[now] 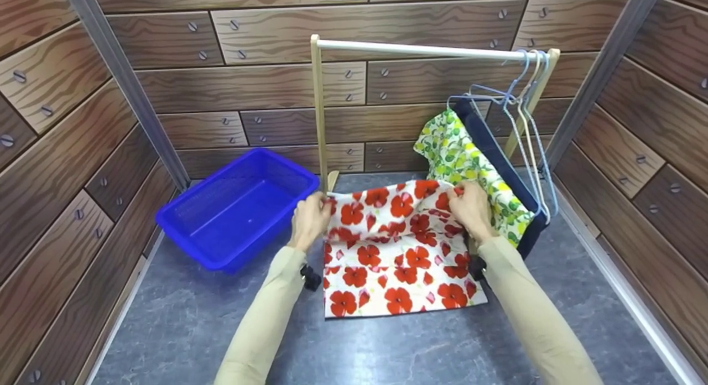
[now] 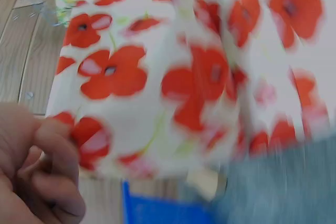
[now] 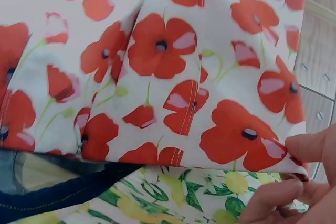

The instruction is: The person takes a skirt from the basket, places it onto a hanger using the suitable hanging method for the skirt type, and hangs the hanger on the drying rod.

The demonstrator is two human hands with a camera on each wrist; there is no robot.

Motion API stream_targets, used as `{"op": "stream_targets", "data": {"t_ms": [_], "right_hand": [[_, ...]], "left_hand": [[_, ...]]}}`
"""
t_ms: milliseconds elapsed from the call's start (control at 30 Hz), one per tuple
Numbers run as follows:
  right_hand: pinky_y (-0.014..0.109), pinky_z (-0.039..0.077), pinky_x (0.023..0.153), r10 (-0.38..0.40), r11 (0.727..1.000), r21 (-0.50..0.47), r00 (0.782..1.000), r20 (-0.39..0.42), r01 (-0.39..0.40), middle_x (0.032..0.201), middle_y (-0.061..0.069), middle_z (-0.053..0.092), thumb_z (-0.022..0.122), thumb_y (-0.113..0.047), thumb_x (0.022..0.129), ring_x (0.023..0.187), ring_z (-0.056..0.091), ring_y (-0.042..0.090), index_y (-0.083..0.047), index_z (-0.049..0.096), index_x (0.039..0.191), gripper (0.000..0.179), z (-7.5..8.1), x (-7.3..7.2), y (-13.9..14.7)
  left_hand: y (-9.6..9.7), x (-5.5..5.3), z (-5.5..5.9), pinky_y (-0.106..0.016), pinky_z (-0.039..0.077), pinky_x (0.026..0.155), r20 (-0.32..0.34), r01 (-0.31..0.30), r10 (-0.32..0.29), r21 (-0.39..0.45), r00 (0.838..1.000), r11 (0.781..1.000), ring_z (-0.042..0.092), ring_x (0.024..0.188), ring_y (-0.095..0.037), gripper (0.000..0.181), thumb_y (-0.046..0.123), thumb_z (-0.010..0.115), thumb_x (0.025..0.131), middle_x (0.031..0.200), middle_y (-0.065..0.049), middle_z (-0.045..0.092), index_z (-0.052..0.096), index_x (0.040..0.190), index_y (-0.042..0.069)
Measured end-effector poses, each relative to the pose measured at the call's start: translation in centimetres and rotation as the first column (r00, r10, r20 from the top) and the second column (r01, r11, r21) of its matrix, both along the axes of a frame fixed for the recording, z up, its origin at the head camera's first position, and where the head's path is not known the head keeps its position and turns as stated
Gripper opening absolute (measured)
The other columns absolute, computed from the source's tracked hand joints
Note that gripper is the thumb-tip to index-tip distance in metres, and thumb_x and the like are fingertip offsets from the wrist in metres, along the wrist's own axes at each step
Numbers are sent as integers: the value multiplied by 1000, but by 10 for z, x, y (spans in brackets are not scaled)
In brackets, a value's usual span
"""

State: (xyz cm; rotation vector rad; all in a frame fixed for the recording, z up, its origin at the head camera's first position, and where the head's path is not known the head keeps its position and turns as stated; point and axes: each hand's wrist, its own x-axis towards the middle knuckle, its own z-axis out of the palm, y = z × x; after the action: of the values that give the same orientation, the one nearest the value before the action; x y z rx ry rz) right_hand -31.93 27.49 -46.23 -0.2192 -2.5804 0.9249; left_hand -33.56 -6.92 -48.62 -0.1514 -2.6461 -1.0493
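Note:
A white cloth with red poppies (image 1: 398, 252) hangs between the two hands, its upper part sagging in folds and its lower part spread flat towards the floor. My left hand (image 1: 310, 222) pinches its upper left corner, and the curled fingers (image 2: 58, 150) show at the cloth's edge in the left wrist view. At the upper right corner, my right hand (image 1: 473, 208) grips the cloth between thumb and fingers (image 3: 307, 148). Stitched seams run across the fabric in the right wrist view. Right behind it hangs a lemon-print cloth (image 1: 459, 152).
A blue plastic basket (image 1: 193, 246) stands on the floor at left. Behind the cloth rises a wooden rack with a white rail (image 1: 420, 48). Several wire hangers (image 1: 536, 125) hang at its right end, with a dark blue garment (image 1: 498, 152) beside the lemon-print cloth. Wood-patterned walls (image 1: 265, 86) enclose the space.

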Motion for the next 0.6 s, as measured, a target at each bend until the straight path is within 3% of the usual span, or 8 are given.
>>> {"op": "stream_targets", "data": {"t_ms": [67, 200, 333, 433, 533, 600], "right_hand": [[45, 46, 79, -19, 999, -42, 999, -35, 17, 96, 20, 66, 60, -23, 93, 92, 60, 36, -1, 68, 91, 23, 1, -2, -3], [29, 50, 68, -34, 970, -242, 999, -15, 29, 88, 15, 69, 60, -26, 95, 78, 65, 26, -6, 71, 98, 23, 3, -7, -7], [27, 58, 69, -45, 855, -518, 999, -7, 35, 94, 18, 70, 57, -24, 99, 79, 71, 22, -3, 67, 111, 26, 2, -14, -8], [32, 57, 86, -81, 788, -614, 996, -25, 49, 108, 19, 68, 54, -24, 101, 93, 70, 23, -1, 64, 120, 31, -2, -19, -9], [35, 52, 97, -96, 730, -681, 995, -29, 51, 119, 22, 64, 50, -22, 103, 107, 65, 29, 1, 60, 127, 35, -10, -23, -11], [36, 50, 101, -94, 685, -727, 995, -24, 47, 124, 23, 61, 47, -20, 104, 113, 61, 32, 3, 58, 130, 36, -16, -25, -12]], "left_hand": [[6, -5, 4, -45, 54, 73, -29, -34, 39, 139, 999, 990, 69, 78, -24, 14, 22, 61, 94, 81, -2, 73, 73, 95, 16], [20, -16, 10, -37, 54, 79, -75, -36, 66, 357, 995, 933, 71, 83, -18, 14, 20, 61, 96, 89, -1, 76, 74, 100, 14], [28, -25, 12, -35, 54, 83, -106, 32, 20, 471, 994, 881, 71, 91, -19, 19, 13, 58, 98, 100, -8, 75, 70, 112, 11], [30, -32, 11, -35, 46, 102, -148, 164, -112, 407, 983, 899, 60, 118, -24, 39, 2, 56, 96, 130, -12, 64, 57, 134, 7], [33, -34, 7, -46, 23, 121, -138, 297, -274, 192, 952, 935, 29, 146, -33, 68, -2, 59, 91, 159, -16, 30, 31, 153, 5], [34, -32, 3, -52, 14, 122, -91, 364, -359, 45, 929, 930, 14, 150, -38, 79, 2, 62, 90, 163, -17, 14, 21, 156, 7]]}}
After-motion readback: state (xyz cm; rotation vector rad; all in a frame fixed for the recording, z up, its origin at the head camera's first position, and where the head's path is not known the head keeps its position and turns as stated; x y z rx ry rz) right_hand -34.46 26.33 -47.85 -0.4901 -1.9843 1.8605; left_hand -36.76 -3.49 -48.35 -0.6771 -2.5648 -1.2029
